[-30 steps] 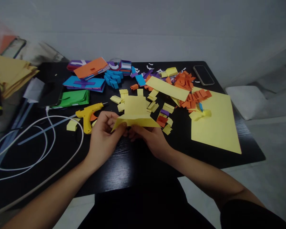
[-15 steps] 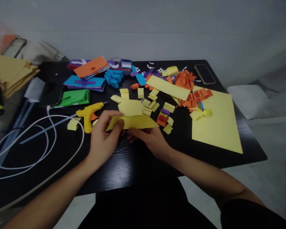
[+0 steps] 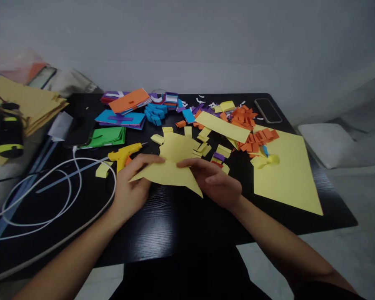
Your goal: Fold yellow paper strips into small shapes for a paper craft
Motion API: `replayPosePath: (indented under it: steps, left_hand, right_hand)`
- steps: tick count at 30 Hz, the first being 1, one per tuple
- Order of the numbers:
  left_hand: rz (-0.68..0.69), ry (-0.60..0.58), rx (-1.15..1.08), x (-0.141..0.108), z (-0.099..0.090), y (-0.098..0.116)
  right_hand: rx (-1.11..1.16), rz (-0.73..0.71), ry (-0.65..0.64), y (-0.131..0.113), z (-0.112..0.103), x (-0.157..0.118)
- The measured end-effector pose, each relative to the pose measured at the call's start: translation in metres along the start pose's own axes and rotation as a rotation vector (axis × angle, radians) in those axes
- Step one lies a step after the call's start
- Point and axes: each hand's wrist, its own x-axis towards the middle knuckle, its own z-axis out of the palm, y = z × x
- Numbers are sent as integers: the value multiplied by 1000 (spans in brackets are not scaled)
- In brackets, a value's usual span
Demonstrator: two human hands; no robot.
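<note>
Between both hands is a sheet of yellow paper [image 3: 165, 174], bent across its width, its lower flap spreading toward me with pointed corners. My left hand [image 3: 134, 181] grips its left side, index finger on top and thumb hidden beneath. On the right, my right hand [image 3: 217, 179] has its index finger pressed along the paper's top, with the other fingers partly under or behind it. Just beyond lies another yellow paper piece [image 3: 176, 143], among several small folded yellow pieces [image 3: 203, 148]. A yellow glue gun [image 3: 123, 154] rests beside my left hand.
Orange folded pieces [image 3: 243, 118] and a yellow strip [image 3: 223, 126] lie at the back. A large yellow sheet [image 3: 287, 179] and a phone [image 3: 268, 110] are on the right. Stacked blue paper [image 3: 120, 118], green paper [image 3: 108, 136] and a looping white cable [image 3: 70, 200] occupy the left.
The yellow paper has tilted so its broad face now shows, its lower flap swung toward me. My right hand has moved from under the paper to its right top edge. The view has shifted slightly.
</note>
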Motion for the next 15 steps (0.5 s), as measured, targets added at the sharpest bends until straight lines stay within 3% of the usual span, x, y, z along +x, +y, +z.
replayPosePath:
  steps: [6,11,15]
  left_hand:
    - [-19,-159,-23,-1,-1,-3]
    - [-35,-287,-25,0,-5,-8]
    - [-116,-339,-229,5,-9,-10]
  right_hand:
    - [-336,-16,357,5,3,2]
    - [-287,-85,418,8,1,5]
    - [-257,-131,470,8,2,4]
